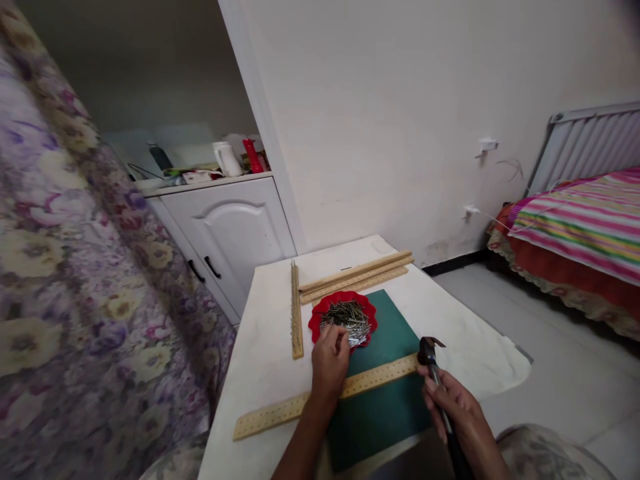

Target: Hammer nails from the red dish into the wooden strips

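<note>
My right hand [457,407] is wrapped round the handle of a claw hammer [434,373], its head up near the right end of a wooden strip. That strip [380,377], dotted with rows of small holes, lies slantwise across a dark green mat [385,413] and runs under my left forearm. My left hand [331,350] is at the near left edge of a red scalloped dish [370,310], fingers curled and pinched together. Inside the dish is a heap of nails [345,315], some dark, some silvery. Whatever the left fingertips hold is hidden.
A strip with nails sticking out [297,313] lies left of the dish. More wooden strips [355,275] are stacked behind it on the white-covered table [270,293]. A floral curtain [115,267] hangs left, a white cabinet [240,233] stands behind, and a bed [575,227] is at right.
</note>
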`<state>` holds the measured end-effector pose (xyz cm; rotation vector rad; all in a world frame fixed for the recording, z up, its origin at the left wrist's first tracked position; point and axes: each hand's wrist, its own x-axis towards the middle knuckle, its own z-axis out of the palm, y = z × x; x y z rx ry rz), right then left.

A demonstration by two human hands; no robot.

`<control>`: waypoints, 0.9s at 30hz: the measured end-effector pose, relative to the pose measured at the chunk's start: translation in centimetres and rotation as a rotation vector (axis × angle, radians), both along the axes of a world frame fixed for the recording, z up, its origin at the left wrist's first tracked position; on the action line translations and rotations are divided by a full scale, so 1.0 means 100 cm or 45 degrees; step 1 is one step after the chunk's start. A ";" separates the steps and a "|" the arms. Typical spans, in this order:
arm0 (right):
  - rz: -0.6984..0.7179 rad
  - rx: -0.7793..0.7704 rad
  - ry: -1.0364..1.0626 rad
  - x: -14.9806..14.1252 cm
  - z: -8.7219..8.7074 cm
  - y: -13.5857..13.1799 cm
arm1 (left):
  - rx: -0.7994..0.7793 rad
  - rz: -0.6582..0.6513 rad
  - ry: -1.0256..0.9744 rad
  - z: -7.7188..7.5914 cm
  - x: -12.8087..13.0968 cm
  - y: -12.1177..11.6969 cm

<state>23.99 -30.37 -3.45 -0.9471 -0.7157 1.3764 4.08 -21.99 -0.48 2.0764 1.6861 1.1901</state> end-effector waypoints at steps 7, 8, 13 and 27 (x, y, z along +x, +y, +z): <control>-0.096 -0.017 -0.142 -0.004 0.003 -0.002 | -0.240 -0.494 -0.202 0.007 0.055 -0.054; -0.080 -0.015 -0.134 -0.004 0.003 -0.003 | -0.243 -0.510 -0.210 0.007 0.059 -0.058; -0.069 -0.021 -0.025 0.000 0.006 -0.007 | -0.487 -0.512 -0.680 -0.003 0.072 -0.064; -0.104 -0.047 0.036 0.004 0.006 -0.007 | -0.518 -0.552 -1.162 -0.015 0.087 -0.058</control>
